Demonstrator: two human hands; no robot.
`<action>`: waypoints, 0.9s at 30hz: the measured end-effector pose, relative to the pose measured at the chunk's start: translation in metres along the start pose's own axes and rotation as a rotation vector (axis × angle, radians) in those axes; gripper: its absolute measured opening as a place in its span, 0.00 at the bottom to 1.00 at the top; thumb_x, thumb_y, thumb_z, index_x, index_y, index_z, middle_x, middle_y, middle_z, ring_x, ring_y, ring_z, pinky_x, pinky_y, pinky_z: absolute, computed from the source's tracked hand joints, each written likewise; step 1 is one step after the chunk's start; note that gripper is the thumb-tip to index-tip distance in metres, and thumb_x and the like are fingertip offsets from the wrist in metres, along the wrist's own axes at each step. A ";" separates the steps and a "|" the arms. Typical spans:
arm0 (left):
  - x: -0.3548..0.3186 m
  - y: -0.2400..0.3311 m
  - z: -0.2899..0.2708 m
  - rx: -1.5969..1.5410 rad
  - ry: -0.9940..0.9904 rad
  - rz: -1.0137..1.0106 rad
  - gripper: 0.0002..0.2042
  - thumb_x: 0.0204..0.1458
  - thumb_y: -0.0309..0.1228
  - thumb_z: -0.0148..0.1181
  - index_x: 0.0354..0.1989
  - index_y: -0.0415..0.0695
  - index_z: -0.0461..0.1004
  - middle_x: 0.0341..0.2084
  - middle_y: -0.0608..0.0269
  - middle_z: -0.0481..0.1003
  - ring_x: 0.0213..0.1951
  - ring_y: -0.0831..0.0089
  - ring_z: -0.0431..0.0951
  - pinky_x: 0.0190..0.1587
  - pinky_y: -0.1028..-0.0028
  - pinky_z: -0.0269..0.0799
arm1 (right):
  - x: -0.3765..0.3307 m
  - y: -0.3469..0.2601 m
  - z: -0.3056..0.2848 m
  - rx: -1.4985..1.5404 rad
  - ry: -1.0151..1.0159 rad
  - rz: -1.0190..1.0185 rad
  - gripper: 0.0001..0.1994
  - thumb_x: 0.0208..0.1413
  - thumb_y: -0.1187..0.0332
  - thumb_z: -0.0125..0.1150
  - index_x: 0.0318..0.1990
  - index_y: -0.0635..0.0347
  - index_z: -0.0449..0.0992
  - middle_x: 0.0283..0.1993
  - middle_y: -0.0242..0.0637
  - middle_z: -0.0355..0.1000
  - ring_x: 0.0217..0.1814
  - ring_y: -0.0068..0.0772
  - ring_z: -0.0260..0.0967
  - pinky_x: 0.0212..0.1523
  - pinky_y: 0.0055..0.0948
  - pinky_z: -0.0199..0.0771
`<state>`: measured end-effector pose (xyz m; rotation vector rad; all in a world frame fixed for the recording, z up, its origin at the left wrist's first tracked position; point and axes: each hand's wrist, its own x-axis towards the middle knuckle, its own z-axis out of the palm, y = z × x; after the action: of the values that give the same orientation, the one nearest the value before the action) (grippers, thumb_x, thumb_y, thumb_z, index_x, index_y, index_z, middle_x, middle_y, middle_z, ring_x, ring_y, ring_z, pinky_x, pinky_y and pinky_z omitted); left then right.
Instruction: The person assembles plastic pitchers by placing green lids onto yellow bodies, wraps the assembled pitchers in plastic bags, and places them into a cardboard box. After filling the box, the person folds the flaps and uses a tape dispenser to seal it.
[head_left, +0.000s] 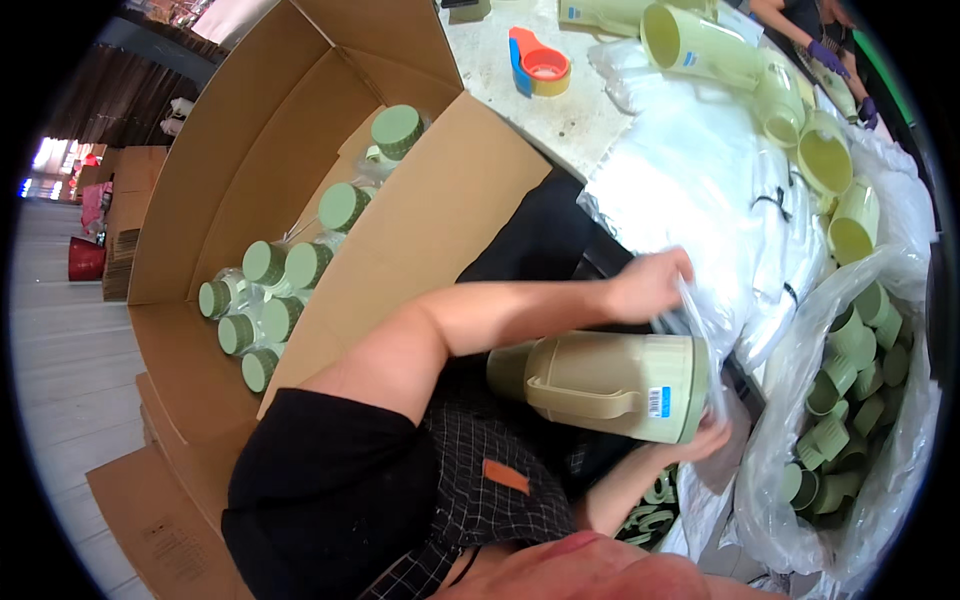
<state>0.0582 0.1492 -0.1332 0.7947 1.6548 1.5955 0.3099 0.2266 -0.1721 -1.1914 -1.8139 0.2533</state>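
I see the green jug lying sideways between both hands: left hand pinches the clear bag above, right hand cups its base.

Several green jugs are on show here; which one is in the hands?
The jug lying sideways across the lap, handle toward the camera, between both hands; the other jugs lie untouched on the table.

Head camera looks steeply down, perhaps tilted, close over the lap.
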 end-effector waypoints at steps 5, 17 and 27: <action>-0.137 0.128 -0.021 0.468 -0.177 0.575 0.25 0.43 0.24 0.65 0.53 0.46 0.67 0.36 0.55 0.73 0.35 0.53 0.78 0.35 0.61 0.74 | -0.063 -0.091 -0.049 0.645 -0.335 0.325 0.20 0.62 0.58 0.54 0.52 0.67 0.68 0.50 0.46 0.70 0.50 0.39 0.71 0.48 0.36 0.75; -0.198 0.060 -0.071 0.782 0.251 0.394 0.34 0.43 0.29 0.66 0.63 0.57 0.65 0.32 0.58 0.69 0.30 0.61 0.78 0.28 0.67 0.74 | -0.103 -0.148 -0.003 0.939 -1.319 0.465 0.37 0.56 0.64 0.69 0.67 0.63 0.52 0.64 0.43 0.59 0.65 0.35 0.60 0.65 0.36 0.63; -0.152 0.077 -0.077 1.089 0.274 0.304 0.11 0.47 0.36 0.59 0.38 0.49 0.75 0.33 0.54 0.70 0.33 0.59 0.78 0.26 0.65 0.74 | -0.103 -0.201 -0.004 0.910 -0.951 0.224 0.33 0.52 0.69 0.70 0.62 0.67 0.59 0.63 0.45 0.60 0.63 0.37 0.61 0.65 0.39 0.61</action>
<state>0.0793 -0.0148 -0.0466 1.4386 2.7394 0.8866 0.1999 0.0397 -0.1094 -0.5974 -1.8930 1.7968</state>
